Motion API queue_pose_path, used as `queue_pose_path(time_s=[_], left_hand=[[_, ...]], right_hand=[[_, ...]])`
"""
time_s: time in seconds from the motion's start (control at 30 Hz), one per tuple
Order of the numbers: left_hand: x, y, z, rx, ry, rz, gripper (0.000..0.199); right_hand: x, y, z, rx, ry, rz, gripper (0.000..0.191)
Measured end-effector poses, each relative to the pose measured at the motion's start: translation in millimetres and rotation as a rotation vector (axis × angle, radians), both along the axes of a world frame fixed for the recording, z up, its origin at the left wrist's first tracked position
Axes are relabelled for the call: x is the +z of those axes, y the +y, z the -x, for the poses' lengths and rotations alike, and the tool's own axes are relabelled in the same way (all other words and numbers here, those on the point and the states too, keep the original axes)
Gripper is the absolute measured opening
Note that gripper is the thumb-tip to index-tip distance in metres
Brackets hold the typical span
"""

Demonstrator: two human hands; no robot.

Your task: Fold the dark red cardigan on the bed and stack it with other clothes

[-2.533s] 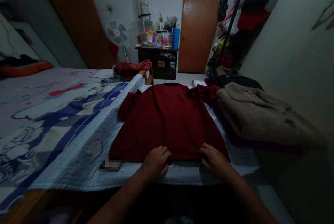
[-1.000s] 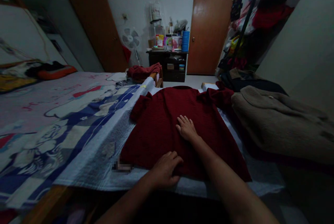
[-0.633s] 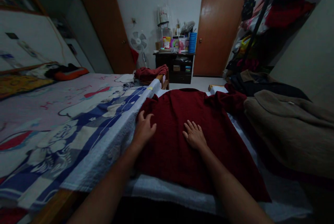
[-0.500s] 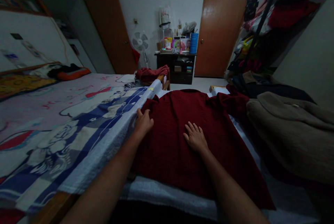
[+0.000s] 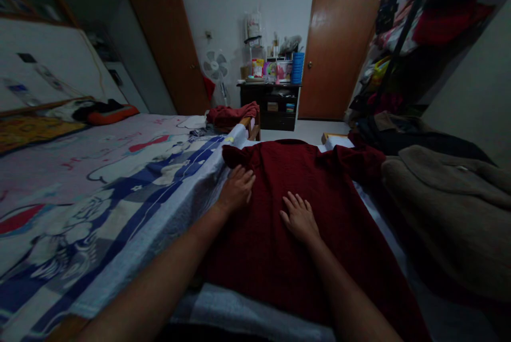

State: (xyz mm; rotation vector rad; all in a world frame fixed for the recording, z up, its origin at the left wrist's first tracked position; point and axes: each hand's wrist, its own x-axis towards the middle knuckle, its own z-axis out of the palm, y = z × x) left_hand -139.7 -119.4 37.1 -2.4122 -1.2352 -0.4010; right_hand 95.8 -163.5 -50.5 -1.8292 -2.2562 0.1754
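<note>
A dark red shirt (image 5: 291, 267) lies spread out, its collar end away from me and its hem toward me. My left hand (image 5: 237, 189) rests on its left side just below the left sleeve (image 5: 236, 155), fingers stretched forward and slightly bent. Flat on the middle of the shirt, with fingers spread, is my right hand (image 5: 300, 216). A few creases run lengthwise between the two hands. The right sleeve (image 5: 359, 160) reaches out toward a clothes pile. Beneath the shirt shows a pale blue-white cloth (image 5: 235, 302).
A bed with a patterned sheet (image 5: 131, 193) extends along the left. On the right lies a grey-brown fleece garment (image 5: 443, 209) beside dark clothes (image 5: 423, 132). A reddish cloth (image 5: 231, 113) hangs at the bed's far end. Farther back stand a fan (image 5: 215, 65) and a dark cabinet (image 5: 267, 108).
My left hand has moved right, from the left sleeve's edge onto the shirt's side. The left sleeve sits farther in. My right hand has stayed nearly in place.
</note>
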Motion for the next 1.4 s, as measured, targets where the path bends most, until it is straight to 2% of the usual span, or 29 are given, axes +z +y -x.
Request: queue_pose_path(time_s=[0.1,0.2,0.27,0.37,0.47,0.57,0.63,0.7,0.83,0.93,1.03,1.1,1.17,1.23,1.33,1.4], left_hand=[[-19.0,-9,-6,-0.164,0.111,0.199,0.020],[-31.2,-12,-8,-0.135,0.074,0.316,0.022],[-33.1,-11,-9,-0.031,-0.052,0.290,0.030],[-31.3,-1,-12,0.226,-0.266,0.229,0.069],[-30.0,15,-16,0.457,-0.339,0.340,0.104],[-29.9,36,-16,0.566,-0.353,0.490,0.111],[-29.9,51,-13,0.617,-0.371,0.542,0.107],[-29.8,64,-9,0.631,-0.341,0.584,0.093],[-27.0,80,-2,0.535,-0.237,0.631,0.036],[-15.1,82,-4,0.474,-0.214,0.587,0.019],[9.6,84,-3,0.428,-0.203,0.478,0.022],[30.0,89,3,0.388,-0.170,0.349,0.025],[48.9,95,16,0.368,-0.144,0.200,0.027],[62.8,100,35,0.412,-0.184,0.105,0.030],[72.8,105,64,0.494,-0.274,0.068,0.026],[75.0,105,76,0.481,-0.298,0.116,0.023]], right_hand=[[0.0,-1,0,-0.004,0.003,-0.014,0.054],[-0.3,-1,0,-0.002,0.006,-0.022,0.054],[-0.4,0,1,-0.005,0.006,-0.020,0.054],[-0.4,1,1,-0.013,0.005,-0.008,0.054],[0.0,0,1,-0.014,0.004,0.003,0.054],[0.5,0,1,-0.008,0.006,0.012,0.055],[0.6,-1,0,-0.006,0.008,0.010,0.055],[0.5,-1,0,-0.008,0.009,0.007,0.055],[0.6,0,0,-0.010,0.014,0.009,0.055],[0.6,1,0,-0.011,0.020,0.015,0.055],[-0.4,1,0,-0.009,0.027,0.014,0.054],[-1.3,1,0,-0.011,0.029,0.007,0.054],[-1.8,2,0,-0.012,0.027,0.000,0.054],[-1.9,1,0,-0.013,0.025,-0.003,0.054],[-1.1,1,0,-0.012,0.025,-0.008,0.054],[-0.5,0,0,-0.012,0.028,-0.010,0.054]])
